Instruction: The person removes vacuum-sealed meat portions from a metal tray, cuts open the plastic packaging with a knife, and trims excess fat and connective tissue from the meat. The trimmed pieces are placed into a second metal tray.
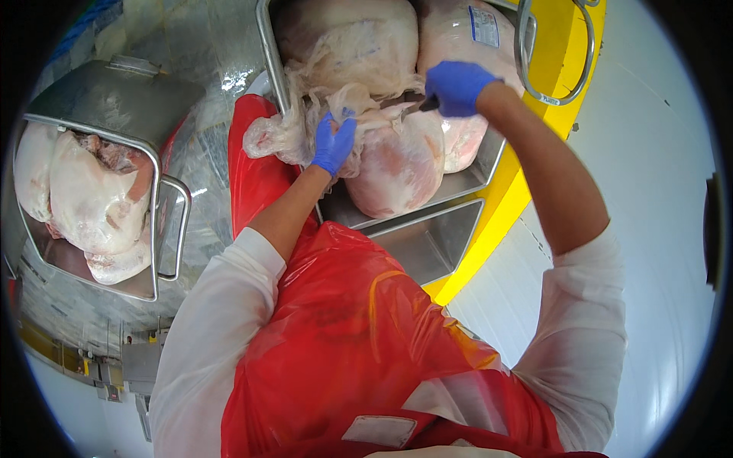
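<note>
My left hand [334, 143], in a blue glove, grips bunched clear plastic wrap [271, 140] over a large pale piece of meat [397, 164] at the near side of a metal bin [416, 204]. In a fist, my right hand [460, 88], also blue-gloved, holds what looks like a knife [430, 103]. Its dark part pokes out toward the left hand, beside a stretched strip of film; the rest is hard to make out. Loose film also covers the big wrapped piece of meat [347, 38] farther back.
A labelled, wrapped piece [458, 38] sits at the bin's far right, beneath a metal loop handle [546, 98]. Yellow edging [527, 172] runs along the right. On the left, a second metal cart [156, 221] holds several unwrapped pieces of meat [99, 195].
</note>
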`<action>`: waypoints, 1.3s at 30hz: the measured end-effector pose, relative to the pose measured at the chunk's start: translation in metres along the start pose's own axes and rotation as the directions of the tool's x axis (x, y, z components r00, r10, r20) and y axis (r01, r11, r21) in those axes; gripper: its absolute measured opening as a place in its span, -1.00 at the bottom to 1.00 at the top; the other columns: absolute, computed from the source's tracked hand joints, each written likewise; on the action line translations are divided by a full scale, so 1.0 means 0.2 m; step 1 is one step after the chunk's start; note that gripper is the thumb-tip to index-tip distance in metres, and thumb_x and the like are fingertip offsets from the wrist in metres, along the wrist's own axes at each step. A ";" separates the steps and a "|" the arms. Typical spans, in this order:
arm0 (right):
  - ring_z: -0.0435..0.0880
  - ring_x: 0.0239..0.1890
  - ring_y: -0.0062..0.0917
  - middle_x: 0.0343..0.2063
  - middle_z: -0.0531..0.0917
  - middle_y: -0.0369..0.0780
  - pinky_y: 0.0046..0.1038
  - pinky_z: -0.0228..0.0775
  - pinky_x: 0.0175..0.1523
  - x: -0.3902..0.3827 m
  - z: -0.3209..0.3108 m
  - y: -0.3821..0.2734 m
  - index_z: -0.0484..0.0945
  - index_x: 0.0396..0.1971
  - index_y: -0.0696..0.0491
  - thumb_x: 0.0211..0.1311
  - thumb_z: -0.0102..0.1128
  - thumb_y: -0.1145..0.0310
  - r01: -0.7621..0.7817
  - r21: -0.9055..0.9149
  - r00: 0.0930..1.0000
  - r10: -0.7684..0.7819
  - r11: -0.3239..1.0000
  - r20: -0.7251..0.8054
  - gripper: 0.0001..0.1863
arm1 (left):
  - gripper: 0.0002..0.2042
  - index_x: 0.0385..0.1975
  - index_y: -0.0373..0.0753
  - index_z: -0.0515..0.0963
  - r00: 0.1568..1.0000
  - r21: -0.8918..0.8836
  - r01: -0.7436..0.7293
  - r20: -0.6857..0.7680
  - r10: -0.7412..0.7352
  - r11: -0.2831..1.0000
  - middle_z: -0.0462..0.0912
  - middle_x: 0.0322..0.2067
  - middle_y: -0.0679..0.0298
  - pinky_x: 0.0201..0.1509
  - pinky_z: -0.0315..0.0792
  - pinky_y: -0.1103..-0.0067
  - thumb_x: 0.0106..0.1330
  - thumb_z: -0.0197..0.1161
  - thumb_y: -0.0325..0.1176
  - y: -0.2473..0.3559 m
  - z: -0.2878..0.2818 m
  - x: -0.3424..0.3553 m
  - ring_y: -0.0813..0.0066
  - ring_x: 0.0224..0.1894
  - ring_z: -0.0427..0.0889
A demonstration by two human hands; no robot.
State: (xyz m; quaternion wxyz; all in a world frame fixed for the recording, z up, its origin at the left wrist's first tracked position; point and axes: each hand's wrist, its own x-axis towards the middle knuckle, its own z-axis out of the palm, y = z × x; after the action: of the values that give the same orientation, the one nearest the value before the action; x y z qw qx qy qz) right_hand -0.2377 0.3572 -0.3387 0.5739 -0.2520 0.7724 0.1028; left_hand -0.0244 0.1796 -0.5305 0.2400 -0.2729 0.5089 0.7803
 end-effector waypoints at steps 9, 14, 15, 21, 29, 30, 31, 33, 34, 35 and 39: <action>0.73 -0.36 -0.36 -0.43 0.76 -0.20 -0.34 0.55 -0.23 0.28 -0.16 0.24 0.79 -0.32 -0.05 -0.19 0.50 0.40 -0.128 0.098 0.977 0.108 0.987 0.186 -0.71 | -0.70 -0.06 -0.39 0.56 0.998 0.072 0.056 -0.008 -0.055 0.996 0.69 -0.19 0.17 -0.05 0.50 0.45 0.25 0.22 -0.39 0.04 0.00 0.07 0.40 -0.16 0.62; 0.73 -0.34 -0.32 -0.40 0.76 -0.19 -0.31 0.55 -0.20 0.21 -0.08 0.26 0.78 -0.32 -0.05 -0.15 0.48 0.33 -0.117 0.083 0.989 0.109 0.990 0.096 -0.73 | -0.69 -0.10 -0.42 0.56 0.998 0.425 0.009 0.051 -0.034 0.905 0.71 -0.23 0.00 -0.04 0.51 0.38 0.23 0.23 -0.35 0.11 -0.08 0.15 0.19 -0.16 0.68; 0.73 -0.33 -0.29 -0.39 0.76 -0.18 -0.30 0.56 -0.19 0.13 -0.07 0.23 0.77 -0.32 -0.05 -0.13 0.46 0.31 -0.117 0.078 0.992 0.114 0.990 0.048 -0.73 | -0.69 -0.11 -0.42 0.57 0.996 0.494 -0.064 0.084 0.026 0.867 0.71 -0.23 -0.04 -0.04 0.52 0.36 0.22 0.23 -0.34 0.07 -0.09 0.19 0.13 -0.16 0.69; 0.70 -0.20 -0.13 -0.27 0.73 -0.10 -0.18 0.55 -0.07 -0.24 0.39 0.14 0.71 -0.12 -0.15 0.04 0.30 0.19 -0.162 0.180 0.955 0.200 0.970 -0.220 -0.66 | -0.64 -0.16 -0.37 0.60 1.000 0.822 0.019 -0.025 0.002 0.569 0.66 -0.19 -0.19 0.03 0.52 0.19 0.18 0.22 -0.21 -0.10 -0.07 0.39 -0.16 -0.08 0.65; 0.69 -0.53 -0.23 -0.54 0.66 -0.12 -0.15 0.50 -0.46 -0.49 1.00 -0.37 0.52 0.11 -0.21 0.21 0.25 0.09 -0.320 0.361 0.719 0.472 0.876 -0.509 -0.55 | -0.63 -0.16 -0.41 0.57 0.997 0.830 -0.025 -0.016 0.069 0.557 0.64 -0.20 -0.25 -0.01 0.51 0.13 0.18 0.19 -0.22 0.08 0.02 0.32 -0.21 -0.12 0.64; 0.69 -0.53 -0.23 -0.53 0.66 -0.12 -0.14 0.50 -0.46 -0.51 1.08 -0.43 0.52 0.11 -0.21 0.21 0.25 0.10 -0.340 0.400 0.695 0.514 0.851 -0.503 -0.55 | -0.63 -0.16 -0.41 0.57 0.999 0.837 -0.019 -0.006 0.044 0.547 0.64 -0.20 -0.25 -0.01 0.51 0.13 0.18 0.18 -0.22 0.10 0.01 0.25 -0.21 -0.12 0.63; 0.69 -0.53 -0.22 -0.52 0.66 -0.13 -0.14 0.50 -0.45 -0.52 1.12 -0.48 0.53 0.11 -0.21 0.21 0.25 0.10 -0.361 0.439 0.659 0.558 0.823 -0.504 -0.56 | -0.63 -0.16 -0.41 0.57 0.998 0.823 -0.036 -0.004 0.070 0.566 0.64 -0.21 -0.25 -0.01 0.51 0.13 0.19 0.18 -0.21 0.10 0.01 0.22 -0.21 -0.12 0.64; 0.69 -0.48 -0.17 -0.48 0.66 -0.12 -0.13 0.50 -0.42 -0.54 1.15 -0.56 0.51 0.08 -0.18 0.22 0.24 0.13 -0.407 0.501 0.611 0.636 0.764 -0.472 -0.58 | -0.63 -0.16 -0.41 0.56 0.990 0.794 -0.082 -0.005 0.140 0.603 0.65 -0.22 -0.24 -0.02 0.51 0.13 0.20 0.17 -0.21 0.08 0.01 0.19 -0.19 -0.12 0.64; 0.69 -0.47 -0.16 -0.47 0.67 -0.11 -0.12 0.50 -0.41 -0.55 1.16 -0.60 0.50 0.07 -0.17 0.22 0.24 0.13 -0.413 0.537 0.602 0.663 0.735 -0.444 -0.59 | -0.63 -0.16 -0.41 0.56 0.992 0.797 -0.065 -0.011 0.123 0.600 0.65 -0.22 -0.23 -0.02 0.50 0.14 0.20 0.17 -0.20 0.06 0.00 0.16 -0.19 -0.12 0.64; 0.69 -0.45 -0.14 -0.46 0.67 -0.10 -0.11 0.50 -0.40 -0.56 1.16 -0.64 0.49 0.05 -0.16 0.23 0.24 0.13 -0.419 0.572 0.594 0.689 0.705 -0.415 -0.61 | -0.62 -0.16 -0.41 0.56 0.994 0.801 -0.049 -0.018 0.105 0.597 0.65 -0.22 -0.23 -0.02 0.50 0.14 0.21 0.18 -0.19 0.04 -0.02 0.13 -0.18 -0.12 0.65; 0.69 -0.39 -0.07 -0.43 0.68 -0.06 -0.03 0.47 -0.34 -0.66 1.29 -0.86 0.45 -0.09 -0.09 0.21 0.22 0.20 -0.525 0.670 0.603 0.785 0.525 -0.143 -0.70 | -0.60 -0.18 -0.42 0.56 0.998 0.740 -0.059 0.020 0.066 0.670 0.66 -0.20 -0.21 -0.03 0.50 0.17 0.20 0.21 -0.15 0.13 -0.04 -0.08 -0.17 -0.12 0.65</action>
State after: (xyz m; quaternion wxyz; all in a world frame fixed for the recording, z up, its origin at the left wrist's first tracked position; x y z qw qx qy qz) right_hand 0.0929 0.3628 -0.2762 0.3496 0.2333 0.9070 0.0254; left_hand -0.0279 0.1611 -0.5042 0.3011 -0.1380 0.7911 0.5142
